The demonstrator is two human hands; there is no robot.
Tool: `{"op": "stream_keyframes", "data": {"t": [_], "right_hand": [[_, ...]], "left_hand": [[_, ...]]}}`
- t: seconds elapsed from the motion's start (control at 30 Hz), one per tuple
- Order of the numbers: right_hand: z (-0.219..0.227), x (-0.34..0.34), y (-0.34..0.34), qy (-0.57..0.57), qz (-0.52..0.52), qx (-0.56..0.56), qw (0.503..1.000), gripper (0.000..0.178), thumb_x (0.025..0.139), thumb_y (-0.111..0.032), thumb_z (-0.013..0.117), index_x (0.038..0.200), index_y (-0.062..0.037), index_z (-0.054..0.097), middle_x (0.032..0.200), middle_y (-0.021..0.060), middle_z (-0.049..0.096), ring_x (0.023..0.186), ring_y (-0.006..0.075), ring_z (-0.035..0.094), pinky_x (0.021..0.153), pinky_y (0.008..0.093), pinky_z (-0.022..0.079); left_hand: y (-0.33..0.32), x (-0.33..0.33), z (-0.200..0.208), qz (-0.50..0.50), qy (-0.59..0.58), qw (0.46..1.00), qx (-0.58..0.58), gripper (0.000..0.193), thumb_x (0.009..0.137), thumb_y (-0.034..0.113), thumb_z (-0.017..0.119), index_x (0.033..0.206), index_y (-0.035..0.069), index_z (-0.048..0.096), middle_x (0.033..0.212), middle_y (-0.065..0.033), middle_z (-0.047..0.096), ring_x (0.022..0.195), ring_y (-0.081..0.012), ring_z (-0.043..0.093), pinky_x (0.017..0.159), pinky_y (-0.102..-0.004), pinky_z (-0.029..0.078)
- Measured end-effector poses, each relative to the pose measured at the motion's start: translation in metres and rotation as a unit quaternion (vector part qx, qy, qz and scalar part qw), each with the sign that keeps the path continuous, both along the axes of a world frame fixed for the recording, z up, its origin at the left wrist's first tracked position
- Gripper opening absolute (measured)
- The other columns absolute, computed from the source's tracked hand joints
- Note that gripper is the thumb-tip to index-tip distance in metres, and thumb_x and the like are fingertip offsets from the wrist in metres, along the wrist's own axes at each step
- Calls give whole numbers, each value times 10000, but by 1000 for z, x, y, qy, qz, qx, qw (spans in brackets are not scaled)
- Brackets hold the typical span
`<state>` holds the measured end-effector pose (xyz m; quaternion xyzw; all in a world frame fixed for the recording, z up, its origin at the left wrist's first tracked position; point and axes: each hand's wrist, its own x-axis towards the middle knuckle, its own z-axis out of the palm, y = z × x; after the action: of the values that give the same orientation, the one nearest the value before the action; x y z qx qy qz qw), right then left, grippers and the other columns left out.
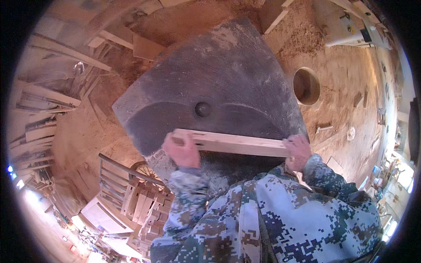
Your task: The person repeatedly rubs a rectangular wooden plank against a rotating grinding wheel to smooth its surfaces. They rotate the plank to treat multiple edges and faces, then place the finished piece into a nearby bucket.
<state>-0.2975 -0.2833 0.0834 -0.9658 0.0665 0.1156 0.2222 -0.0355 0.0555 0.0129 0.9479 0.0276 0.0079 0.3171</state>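
A pale squared wooden bar point(237, 143) lies crosswise in front of me, spanning from one hand to the other. My left hand point(180, 148) is closed round its left end, where dark slots show in the wood. At the right end, my right hand point(298, 151) grips the bar with its fingers bent over it. Beneath is a dark, worn metal machine table point(210, 65) with a round knob-like spindle point(202, 109) standing just beyond the bar. Whether the bar rests on the table or is held above it, I cannot tell.
Sawdust covers the floor point(302, 39). A round open bucket point(306, 86) stands right of the table. Stacked timber point(147, 208) and a metal rail cart point(116, 179) are at the lower left. Boards point(39, 131) lean along the far left; a white machine point(344, 28) is at upper right.
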Motion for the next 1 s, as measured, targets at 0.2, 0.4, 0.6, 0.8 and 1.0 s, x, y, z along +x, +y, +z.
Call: {"op": "stream_keyframes", "data": {"t": [0.2,0.4,0.6,0.8,1.0], "right_hand": [[-9,-95,-28,-13,-30,29,999,645,612,-115,755,1235,-6,625,1085,185,636,965,417,621,849,506,544],[-16,-104,-3,-112,-58,68,990,720,592,-101,765,1292,-15,618,1061,165,631,860,395,627,760,510,549],[-12,-94,19,-116,-96,96,984,744,571,-80,769,1301,-5,647,1038,158,616,849,381,623,737,498,549],[-9,-89,29,-104,-108,95,984,699,592,-97,730,1278,18,667,969,164,600,805,362,605,688,472,529],[-5,-85,34,-101,-121,98,983,711,565,-105,719,1261,36,674,953,168,588,804,368,601,680,470,523]], "left_hand": [[-66,-43,18,-117,-35,991,-60,282,1048,137,572,1269,-36,599,1294,-231,561,1199,-366,512,1068,-510,398],[-81,-37,10,-25,-62,990,-128,277,1098,101,461,1332,-22,546,1199,-155,557,1153,-277,528,1070,-410,405],[-85,-19,11,1,-70,989,-134,301,1111,97,418,1379,-31,470,1137,-125,491,1070,-235,487,1027,-378,402],[-84,-13,15,-3,-38,990,-133,380,1139,110,418,1484,-47,430,1289,-166,532,1184,-249,535,1105,-383,414],[-80,-8,15,-20,-44,992,-120,422,1146,134,411,1521,-58,400,1357,-211,527,1243,-282,539,1142,-407,407]]}}
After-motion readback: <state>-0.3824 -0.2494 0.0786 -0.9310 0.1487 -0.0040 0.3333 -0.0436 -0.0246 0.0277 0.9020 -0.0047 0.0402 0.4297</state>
